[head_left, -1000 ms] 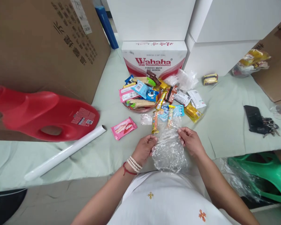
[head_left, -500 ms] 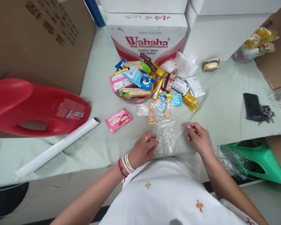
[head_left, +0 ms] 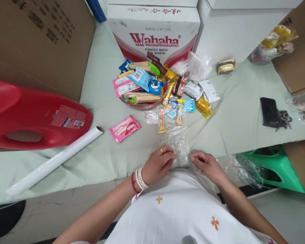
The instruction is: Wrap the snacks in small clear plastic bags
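Observation:
A crinkled clear plastic bag (head_left: 174, 140) lies flat at the table's near edge. My left hand (head_left: 162, 162) rests over its lower left part, fingers curled and thumb brought in against the plastic. Just beside the bag's right edge is my right hand (head_left: 205, 166), thumb and forefinger pinched together; what is between them, if anything, is too small to make out. Two slim yellow-and-orange snack sticks (head_left: 162, 120) lie at the bag's upper end, near a blue snack packet (head_left: 173, 107). To the left is a pink wafer packet (head_left: 125, 128).
Behind stands a round bowl (head_left: 142, 105) heaped with wrapped snacks, in front of a Wahaha water carton (head_left: 155, 34). A red plastic jug (head_left: 48, 118) and a white tube (head_left: 56, 159) lie left. Keys with a black case (head_left: 268, 110) lie right, above a green stool (head_left: 282, 169).
My right hand has moved left and down to the bag's right edge. My left hand has shifted slightly right over the plastic. The whole view has tilted a little.

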